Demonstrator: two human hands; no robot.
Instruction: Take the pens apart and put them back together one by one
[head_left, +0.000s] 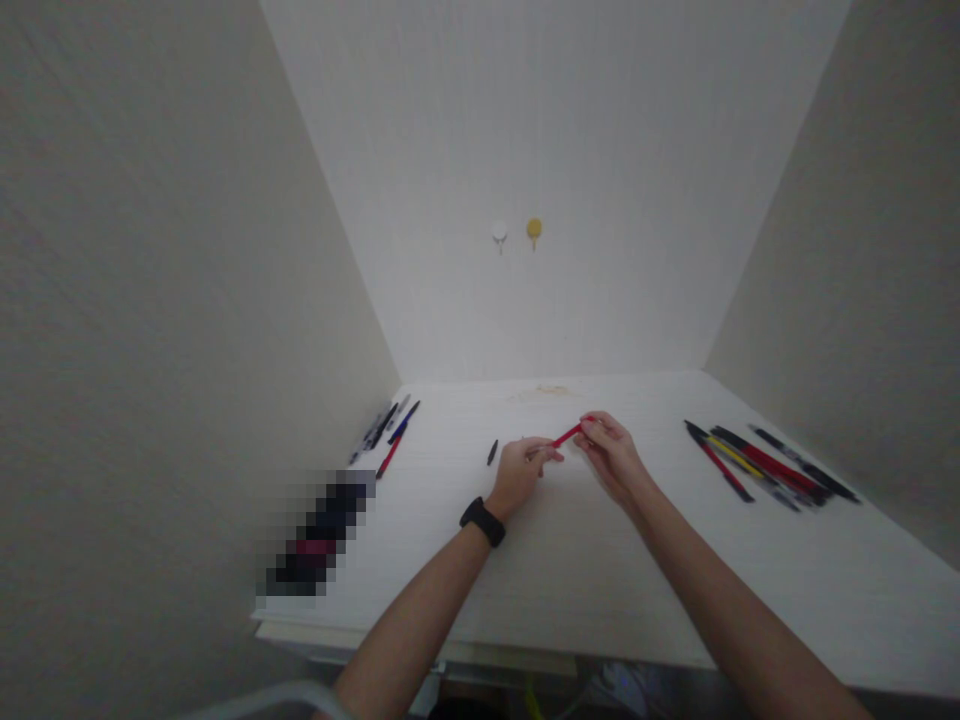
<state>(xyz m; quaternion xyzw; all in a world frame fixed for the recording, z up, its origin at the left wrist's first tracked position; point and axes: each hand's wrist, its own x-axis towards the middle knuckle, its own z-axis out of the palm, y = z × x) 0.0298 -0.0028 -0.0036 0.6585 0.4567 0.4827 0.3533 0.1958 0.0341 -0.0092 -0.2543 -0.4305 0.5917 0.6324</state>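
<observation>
A slim red pen (568, 434) is held slantwise above the white tabletop, spanning the gap between my two hands. My left hand (523, 466), with a black watch on the wrist, pinches its lower left end. At the upper right end, the fingers of my right hand (609, 446) close around it. My fingers cover both ends, so whether a cap is on cannot be made out. A small black pen cap (492, 452) lies on the table just left of my left hand.
Several pens, among them a red pen (391, 455), lie along the left wall. On the right is a spread of black, red and clear pens with a yellow pen (735, 458). A pixelated dark patch covers the left front. A white hook (499, 232) and yellow hook (534, 229) are on the back wall.
</observation>
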